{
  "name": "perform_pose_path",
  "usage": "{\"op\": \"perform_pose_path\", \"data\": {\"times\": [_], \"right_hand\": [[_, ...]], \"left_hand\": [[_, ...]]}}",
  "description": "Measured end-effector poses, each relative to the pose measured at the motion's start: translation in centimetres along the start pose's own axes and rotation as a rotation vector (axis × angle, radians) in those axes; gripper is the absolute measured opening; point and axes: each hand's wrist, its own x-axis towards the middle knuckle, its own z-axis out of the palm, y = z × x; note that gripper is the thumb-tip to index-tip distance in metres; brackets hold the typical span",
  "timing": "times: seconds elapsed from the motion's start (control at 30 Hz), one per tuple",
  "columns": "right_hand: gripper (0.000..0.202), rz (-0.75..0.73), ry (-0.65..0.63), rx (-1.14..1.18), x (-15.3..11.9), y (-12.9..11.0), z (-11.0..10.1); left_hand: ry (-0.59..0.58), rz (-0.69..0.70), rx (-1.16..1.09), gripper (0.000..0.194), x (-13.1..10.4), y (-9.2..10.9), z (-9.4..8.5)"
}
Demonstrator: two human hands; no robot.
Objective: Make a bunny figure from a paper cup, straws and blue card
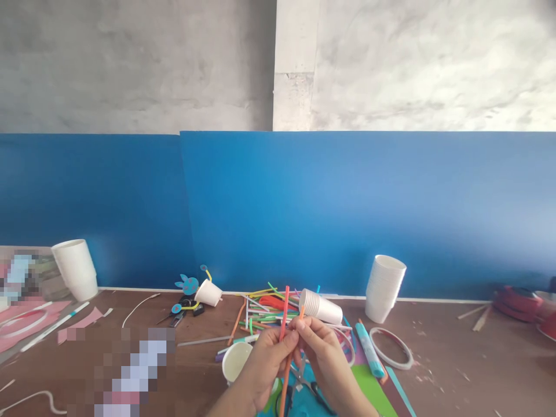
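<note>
My left hand (270, 360) is closed around a red-orange straw (285, 313), which stands nearly upright and sticks out above and below the fingers. Right beside it, my right hand (320, 353) pinches an orange straw (302, 312), with only its short tip showing above the fingers. My fingertips meet between the two straws; whether these join lower down is hidden. Beneath the hands lie scissors (315, 387) on blue and green paper (373, 389). An upright paper cup (237, 362) is just left of my left wrist.
Behind the hands are a pile of coloured straws (260, 313) and a tipped stack of paper cups (321, 306). Upright cup stacks stand right (384, 289) and left (76, 269). A tape roll (391, 348) and a teal-wrapped tube (369, 350) lie right. A blue partition (347, 208) borders the table.
</note>
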Motion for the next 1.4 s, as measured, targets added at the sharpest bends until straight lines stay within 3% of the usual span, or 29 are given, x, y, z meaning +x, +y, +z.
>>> {"op": "perform_pose_path", "data": {"times": [0.17, 0.33, 1.07, 1.4], "right_hand": [[0.03, 0.02, 0.014, -0.011, 0.2, -0.3, -0.4], [0.029, 0.033, -0.087, -0.136, 0.4, -0.3, -0.9], [0.029, -0.066, 0.04, -0.11, 0.3, 1.2, -0.6], [0.029, -0.024, -0.019, -0.114, 0.5, 0.0, -0.7]], "left_hand": [[-0.15, -0.071, 0.057, 0.052, -0.2, 0.4, -0.6], [-0.101, -0.053, 0.085, 0.051, -0.1, 0.4, -0.8], [0.008, -0.015, -0.037, 0.052, -0.2, 0.3, 0.1], [-0.163, -0.055, 0.088, 0.057, -0.1, 0.9, -0.6]]}}
